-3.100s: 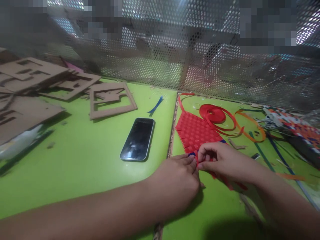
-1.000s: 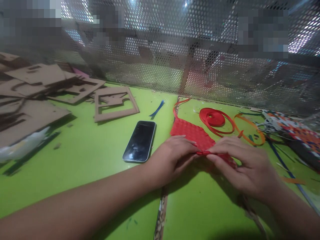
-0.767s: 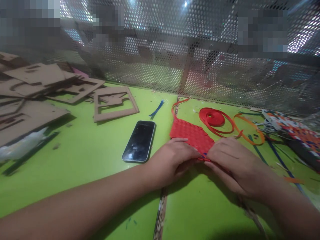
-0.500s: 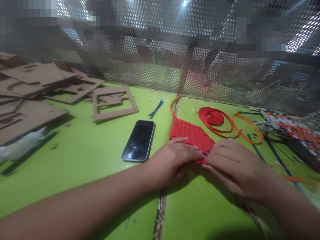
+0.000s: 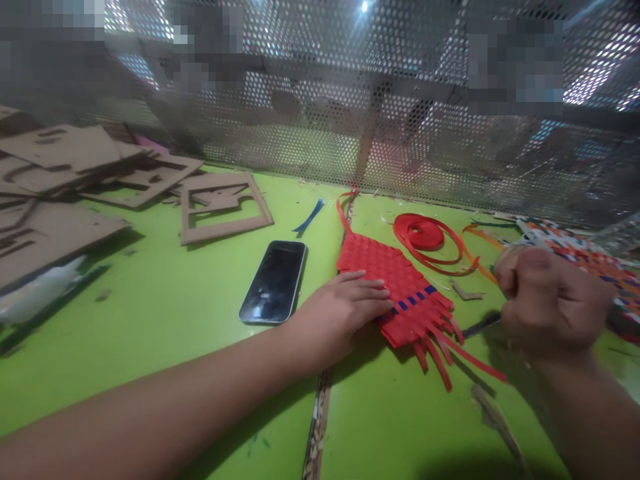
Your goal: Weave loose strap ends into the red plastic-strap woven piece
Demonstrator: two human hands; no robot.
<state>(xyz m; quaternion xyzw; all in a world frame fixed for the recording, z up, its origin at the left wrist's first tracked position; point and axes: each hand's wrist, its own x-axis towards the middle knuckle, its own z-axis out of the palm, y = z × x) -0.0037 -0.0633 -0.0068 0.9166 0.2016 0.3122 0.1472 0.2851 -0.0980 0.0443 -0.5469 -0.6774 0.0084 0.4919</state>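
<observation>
A red woven strip mat [image 5: 383,257] with a band of blue squares lies on the green table, its loose red ends fanned out to the lower right. My left hand [image 5: 347,310] rests flat on its left edge with the fingers stretched out. To the right of the mat, my right hand [image 5: 550,300] is closed in a fist. From the fist a thin dark tool [image 5: 483,325] points left, its tip close to the strip ends; its exact kind is unclear, and the fingers hide its handle.
A phone [image 5: 275,283] lies left of the mat, with a blue strip [image 5: 309,217] behind it. Coiled red strip [image 5: 425,233] sits behind the mat. Cut cardboard pieces [image 5: 65,150] are heaped at left. A multicoloured woven piece [image 5: 575,250] lies far right. Perforated metal panel [image 5: 320,133] stands behind.
My right hand has left the mat's lower edge, moved right and closed on a thin dark tool. The mat's blue band and loose ends now show. My left hand stays on the mat.
</observation>
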